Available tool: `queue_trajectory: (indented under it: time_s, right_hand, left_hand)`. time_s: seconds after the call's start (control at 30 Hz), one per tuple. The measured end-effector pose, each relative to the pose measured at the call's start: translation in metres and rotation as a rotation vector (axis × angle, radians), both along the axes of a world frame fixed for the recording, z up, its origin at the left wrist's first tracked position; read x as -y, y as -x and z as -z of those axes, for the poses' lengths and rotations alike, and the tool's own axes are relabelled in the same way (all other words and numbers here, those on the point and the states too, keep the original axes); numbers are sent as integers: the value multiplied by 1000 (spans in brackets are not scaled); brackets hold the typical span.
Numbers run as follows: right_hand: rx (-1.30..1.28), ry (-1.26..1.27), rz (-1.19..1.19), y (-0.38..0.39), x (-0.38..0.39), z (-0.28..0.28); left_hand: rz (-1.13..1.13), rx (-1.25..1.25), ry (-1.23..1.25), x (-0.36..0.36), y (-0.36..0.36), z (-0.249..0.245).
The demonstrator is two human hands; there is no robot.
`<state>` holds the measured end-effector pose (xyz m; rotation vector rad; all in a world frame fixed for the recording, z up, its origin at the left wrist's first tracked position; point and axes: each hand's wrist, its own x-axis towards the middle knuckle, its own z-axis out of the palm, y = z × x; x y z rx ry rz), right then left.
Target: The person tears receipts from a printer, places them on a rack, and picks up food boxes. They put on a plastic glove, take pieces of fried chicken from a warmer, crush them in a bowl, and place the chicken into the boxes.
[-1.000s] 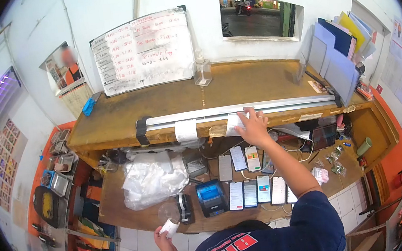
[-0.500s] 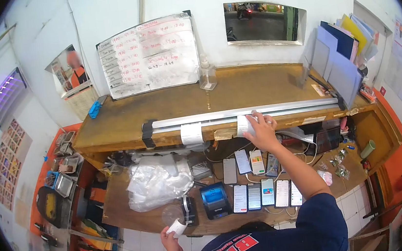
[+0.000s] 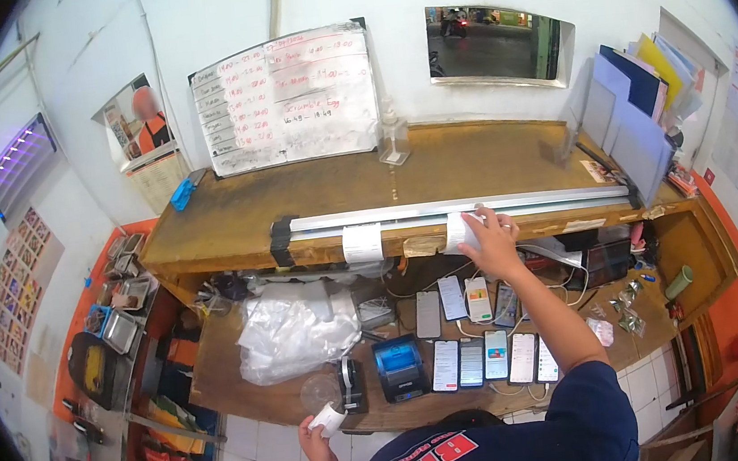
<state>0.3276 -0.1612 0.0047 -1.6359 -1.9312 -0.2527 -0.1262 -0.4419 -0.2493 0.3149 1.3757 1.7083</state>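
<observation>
My right hand (image 3: 493,246) reaches up to the metal ticket rail (image 3: 421,211) on the shelf's front edge. Its fingers are closed on a white paper slip (image 3: 457,234) that hangs from the rail. To its left, a second printed slip (image 3: 363,243) hangs from the same rail. Low on the left, my left hand (image 3: 318,445) pinches a curled white receipt (image 3: 329,419). Just beyond that receipt stand a black tape dispenser (image 3: 352,385) and a black receipt printer (image 3: 401,368) with a blue top.
Several phones (image 3: 496,357) lie in two rows on the lower desk (image 3: 222,372), with cables among them. A heap of clear plastic bags (image 3: 294,328) sits at left. On the upper shelf are a whiteboard (image 3: 283,100), a pump bottle (image 3: 393,138) and upright folders (image 3: 613,115).
The whole view has shifted slightly to the right. Both hands keep nearly the same places, the right still on the slip at the rail and the left still with the receipt.
</observation>
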Motion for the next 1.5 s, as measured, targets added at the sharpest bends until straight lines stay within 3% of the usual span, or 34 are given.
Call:
queue_trajectory:
  time_s: [0.17,0.9,1.5]
  right_hand:
    - [-100,25,161,-3,1,-1]
    - [-95,-66,18,-5,2,16]
    - [-120,-55,120,4,-3,15]
  left_hand:
    - [-23,-10,18,-2,9,-8]
    - [-30,-31,52,-13,14,-8]
    - [1,-25,136,-2,-10,10]
